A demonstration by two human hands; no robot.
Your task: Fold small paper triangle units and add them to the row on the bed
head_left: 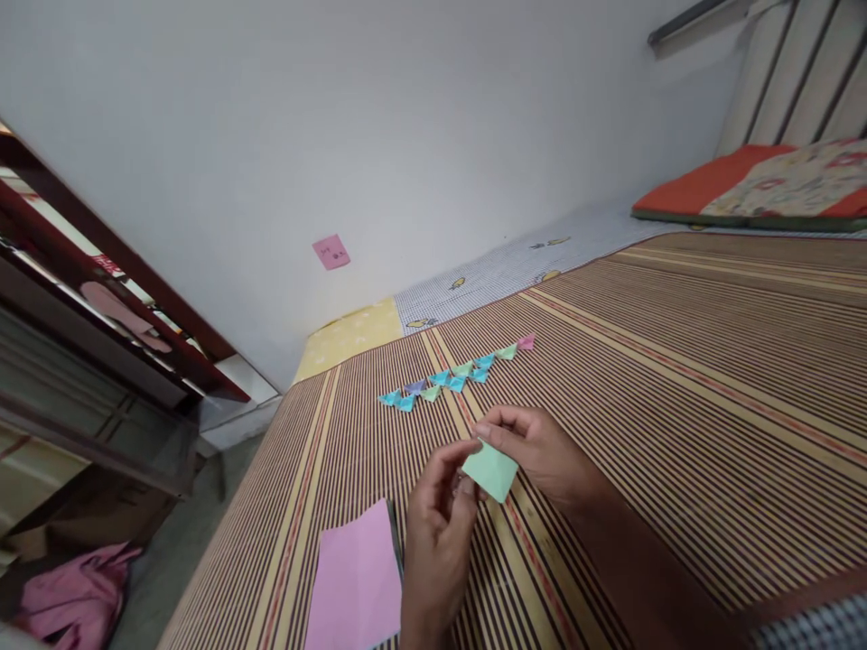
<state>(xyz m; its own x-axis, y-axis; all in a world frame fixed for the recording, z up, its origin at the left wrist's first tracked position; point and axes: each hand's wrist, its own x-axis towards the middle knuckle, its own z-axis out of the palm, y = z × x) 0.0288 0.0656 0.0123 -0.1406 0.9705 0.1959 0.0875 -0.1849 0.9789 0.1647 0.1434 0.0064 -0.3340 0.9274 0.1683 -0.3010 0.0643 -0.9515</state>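
Observation:
My left hand (437, 524) and my right hand (535, 451) meet over a striped mat (677, 361). Between them they pinch a small folded piece of pale green paper (491, 469). The left fingers grip its lower left edge, the right fingers its top corner. Beyond the hands lies a row of several small folded paper triangles (453, 377) in blue, green, purple and pink. A pink sheet of paper (356, 582) lies flat on the mat by my left wrist.
The mat covers a bed along a white wall bearing a pink sticky note (331, 252). An orange cushion (751, 185) sits at the far right. A dark wooden shelf unit (101, 298) stands left, with pink fabric (74, 596) on the floor.

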